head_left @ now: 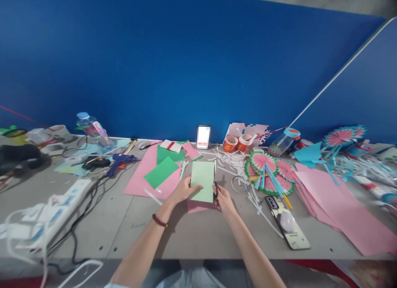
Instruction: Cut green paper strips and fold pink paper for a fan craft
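Observation:
A light green sheet of paper is held upright in front of me. My left hand grips its lower left side, thumb across the front. Along the right edge, my right hand is closed around black-handled scissors. A thin strip at that edge curls slightly away from the sheet; the blades are mostly hidden. Pink paper lies on the table just below the sheet. To the left, a darker green rectangle of paper rests on a large pink sheet.
White paper strips are strewn right of my hands, near pink-and-green folded fans. A phone lies at the front right. Two red cups stand at the back. Left are a blue glue gun, a bottle and a power strip.

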Demonstrator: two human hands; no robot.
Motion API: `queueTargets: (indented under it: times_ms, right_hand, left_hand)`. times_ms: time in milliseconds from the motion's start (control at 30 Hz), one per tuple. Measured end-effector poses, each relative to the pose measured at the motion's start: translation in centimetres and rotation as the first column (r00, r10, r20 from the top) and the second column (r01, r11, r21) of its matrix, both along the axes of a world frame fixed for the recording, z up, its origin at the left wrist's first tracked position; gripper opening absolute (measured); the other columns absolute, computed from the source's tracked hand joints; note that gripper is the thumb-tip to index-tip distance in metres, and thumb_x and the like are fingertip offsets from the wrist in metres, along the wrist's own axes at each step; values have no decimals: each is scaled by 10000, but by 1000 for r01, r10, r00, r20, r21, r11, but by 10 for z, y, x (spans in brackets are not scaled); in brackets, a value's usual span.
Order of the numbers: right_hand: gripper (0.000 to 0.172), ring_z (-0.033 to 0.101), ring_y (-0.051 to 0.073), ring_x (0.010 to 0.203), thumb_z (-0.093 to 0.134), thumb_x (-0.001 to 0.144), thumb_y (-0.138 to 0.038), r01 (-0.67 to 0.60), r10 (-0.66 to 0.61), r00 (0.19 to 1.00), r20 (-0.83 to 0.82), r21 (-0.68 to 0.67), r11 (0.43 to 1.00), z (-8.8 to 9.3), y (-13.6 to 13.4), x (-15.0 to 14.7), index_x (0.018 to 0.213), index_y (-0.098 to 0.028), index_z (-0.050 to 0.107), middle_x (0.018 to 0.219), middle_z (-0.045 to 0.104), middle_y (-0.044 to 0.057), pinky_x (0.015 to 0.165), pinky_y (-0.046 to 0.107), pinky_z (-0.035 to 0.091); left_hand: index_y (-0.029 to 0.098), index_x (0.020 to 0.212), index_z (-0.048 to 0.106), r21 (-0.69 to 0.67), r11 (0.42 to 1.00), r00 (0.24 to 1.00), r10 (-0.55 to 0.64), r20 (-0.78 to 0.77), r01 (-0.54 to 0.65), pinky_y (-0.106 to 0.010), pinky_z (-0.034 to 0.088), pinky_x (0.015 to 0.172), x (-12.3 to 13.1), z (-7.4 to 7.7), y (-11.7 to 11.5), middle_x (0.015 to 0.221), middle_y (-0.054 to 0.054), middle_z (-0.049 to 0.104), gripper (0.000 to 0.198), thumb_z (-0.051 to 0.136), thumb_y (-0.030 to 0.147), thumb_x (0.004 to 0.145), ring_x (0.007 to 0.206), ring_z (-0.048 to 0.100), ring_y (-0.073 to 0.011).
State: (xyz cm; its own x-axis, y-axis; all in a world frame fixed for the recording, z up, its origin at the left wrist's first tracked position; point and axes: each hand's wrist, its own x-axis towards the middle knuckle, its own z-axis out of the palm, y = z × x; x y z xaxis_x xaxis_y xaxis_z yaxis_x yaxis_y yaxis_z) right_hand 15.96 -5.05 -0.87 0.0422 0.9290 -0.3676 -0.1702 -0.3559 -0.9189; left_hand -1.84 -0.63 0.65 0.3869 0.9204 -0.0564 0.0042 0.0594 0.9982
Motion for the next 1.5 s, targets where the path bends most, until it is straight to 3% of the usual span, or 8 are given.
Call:
queueTargets:
  times_ms: [133,267,500,633,800,1033,1200,1500]
  right_hand:
    - [591,281,18,284,655,558,-729,-1,3,998,-64,30,1000,0,0,0,733,-192,482,407,406,-98,296,147,145]
    - [586,289,5,288,648,576,-728,-22,24,995,-93,22,1000,0,-1,1,704,-196,441,476,481,-72,299,142,111]
    - [572,283,18,313,629,610,-727,-90,95,989,-109,52,995,1,0,8,734,-189,478,494,472,-68,302,155,146]
    - [549,298,20,333,653,626,-695,-135,139,983,-123,44,990,18,-6,13,735,-182,492,499,485,-58,318,152,175]
    - [530,310,22,350,658,641,-675,-195,195,972,-133,19,981,41,-14,14,746,-176,516,506,500,-50,331,149,183]
    - [495,308,23,304,630,650,-651,-251,250,967,51,31,967,32,7,9,691,-170,520,481,516,-46,288,162,173]
    - [411,340,46,339,566,728,-575,-224,188,945,269,112,968,16,25,16,724,-164,557,497,534,-45,295,165,267]
    - [323,362,51,409,710,605,-358,-107,41,963,267,238,965,10,27,11,799,-181,523,519,459,-89,375,169,269]
  left_hand:
    - [133,994,650,35,997,998,63,-6,-63,-378,548,731,0,-2,3,963,-129,712,451,752,412,656,886,667,-293]
    - [136,1026,642,110,957,962,272,-27,-267,-352,535,747,-3,-1,7,965,-107,711,424,702,394,695,887,664,-267]
    - [162,928,637,-37,709,700,702,134,-704,-336,528,762,-17,0,17,941,-84,712,325,695,347,668,862,672,-228]
    - [189,952,616,-178,623,567,774,281,-762,-319,526,809,-27,-2,26,991,-81,704,275,674,268,695,929,660,-214]
    - [182,908,599,-185,533,465,828,313,-825,-297,509,826,-38,-4,32,990,-60,690,215,634,257,710,945,649,-193]
    - [195,900,574,-201,459,425,885,190,-865,-309,504,776,-40,-5,31,929,-41,684,214,634,255,703,871,654,-184]
    - [184,878,594,-129,533,508,842,181,-836,-303,498,810,-37,-1,30,944,-57,701,190,617,235,697,919,649,-203]
    - [125,981,646,-78,929,917,370,146,-362,-331,519,717,-19,-3,15,943,-104,712,396,705,365,671,807,665,-228]
